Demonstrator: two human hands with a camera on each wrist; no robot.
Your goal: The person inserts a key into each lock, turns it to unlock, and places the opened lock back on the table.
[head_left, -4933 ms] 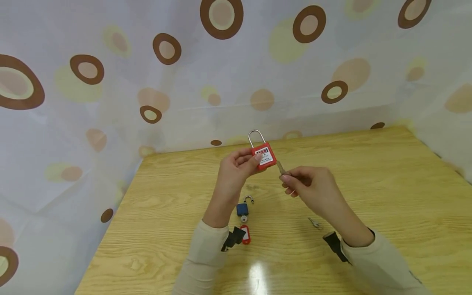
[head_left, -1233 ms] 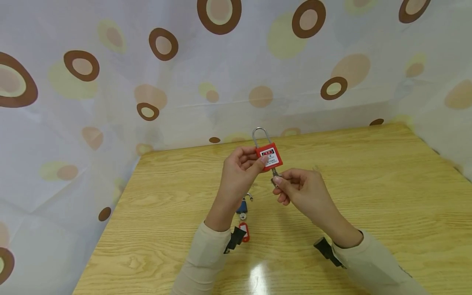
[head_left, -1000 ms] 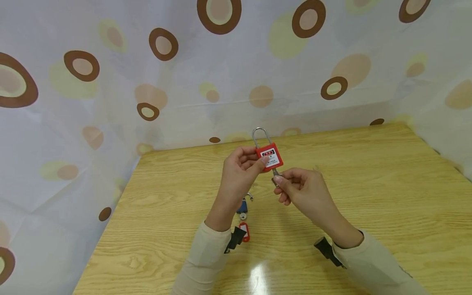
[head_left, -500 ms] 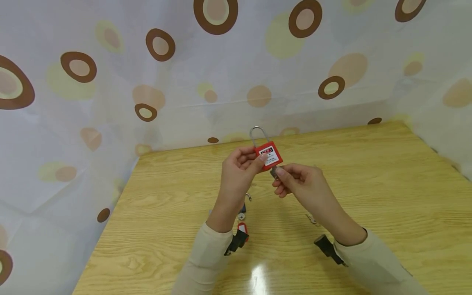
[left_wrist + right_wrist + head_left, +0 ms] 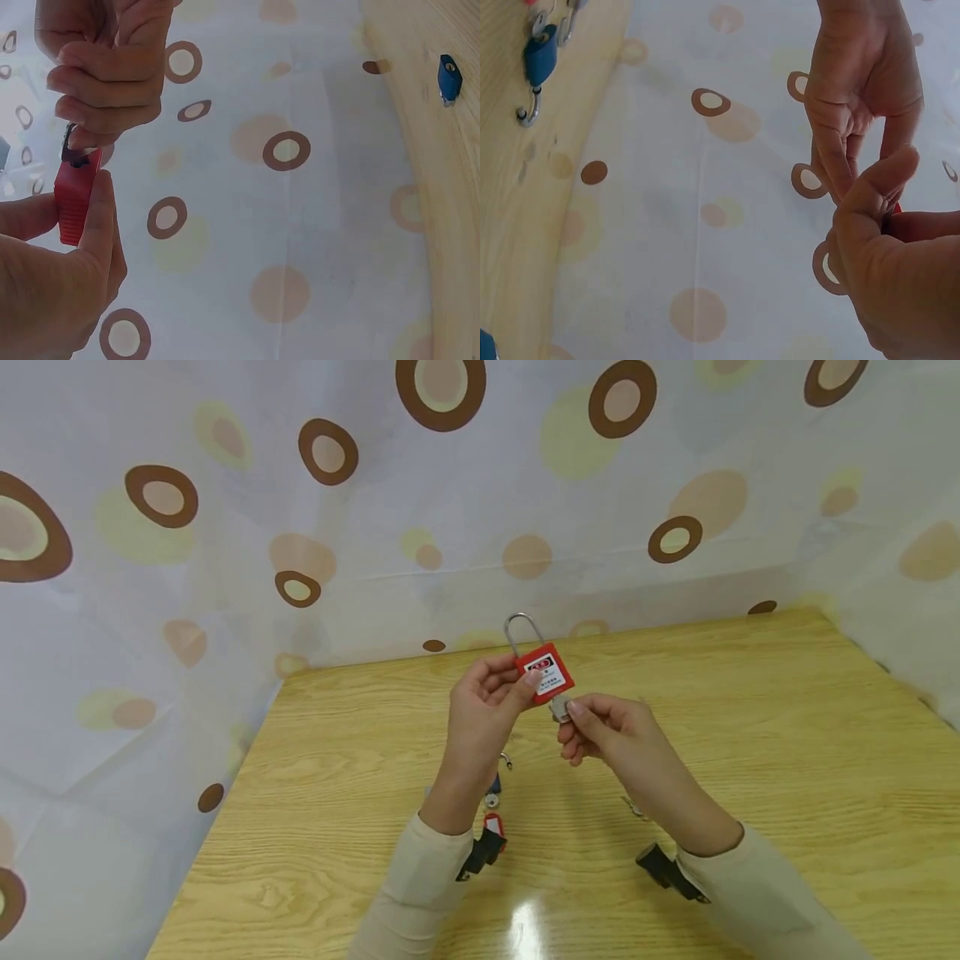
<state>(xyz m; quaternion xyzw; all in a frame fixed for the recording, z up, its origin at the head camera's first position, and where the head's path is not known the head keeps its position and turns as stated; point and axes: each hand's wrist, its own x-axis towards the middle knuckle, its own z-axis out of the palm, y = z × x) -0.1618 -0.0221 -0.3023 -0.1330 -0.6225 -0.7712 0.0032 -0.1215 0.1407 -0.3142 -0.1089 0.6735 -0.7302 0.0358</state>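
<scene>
In the head view my left hand (image 5: 482, 714) pinches a red padlock (image 5: 545, 679) with a white label, held up above the table. Its steel shackle (image 5: 522, 620) points up and away. My right hand (image 5: 626, 735) pinches the head of a key (image 5: 561, 708) at the padlock's bottom edge. The key's blade is out of sight, apparently inside the lock. From the left wrist, the ribbed side of the red padlock (image 5: 74, 196) shows between my left thumb and fingers. In the right wrist view my fingers hide nearly all of it.
A blue padlock (image 5: 540, 56) with its shackle swung out and a key in it lies on the wooden table (image 5: 337, 818), partly behind my left wrist. A red key tag (image 5: 492, 823) is near it. Another small key (image 5: 634, 808) lies by my right forearm. Patterned cloth (image 5: 480, 493) hangs behind.
The key has gone from beside the padlock to its bottom edge, its blade passing from sight. In the last half second its head has turned, showing its broad face. Both hands keep their hold.
</scene>
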